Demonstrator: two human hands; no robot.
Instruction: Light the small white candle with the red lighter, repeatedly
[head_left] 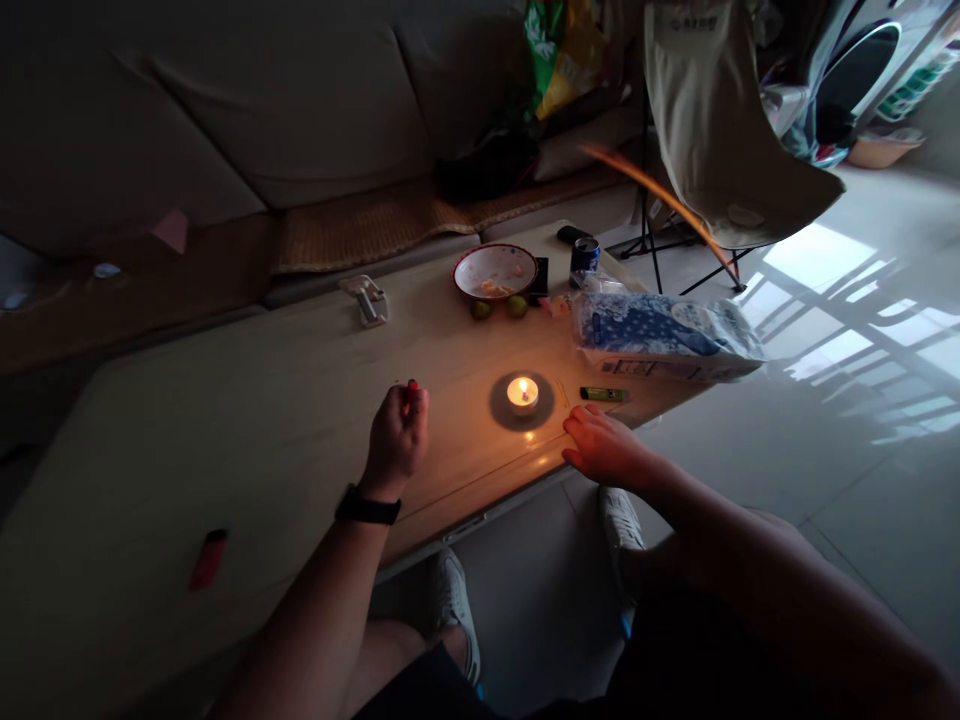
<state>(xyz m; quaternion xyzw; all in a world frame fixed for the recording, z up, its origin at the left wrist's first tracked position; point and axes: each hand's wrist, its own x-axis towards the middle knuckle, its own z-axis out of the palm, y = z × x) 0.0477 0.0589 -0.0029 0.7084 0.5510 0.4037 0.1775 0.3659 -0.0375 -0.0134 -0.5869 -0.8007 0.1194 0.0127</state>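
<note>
My left hand (397, 435) is closed in a fist above the table, pinching a small red-tipped matchstick (412, 386) at its top. A lit tealight candle (523, 394) burns on a dark round mat (499, 414) between my hands. My right hand (606, 448) rests open on the table's near edge, fingers spread. Just beyond its fingertips lie a thin wooden stick (562, 393) and a green lighter (603, 394). A red lighter (208, 559) lies on the table (285, 400) far to the left.
A bowl with food scraps (495, 272), several small green citrus fruits (515, 306), a drink can (585, 258) and a blue-patterned tissue pack (664, 335) stand at the table's far end. A sofa (225, 110) runs behind it; a folding chair (720, 120) stands right.
</note>
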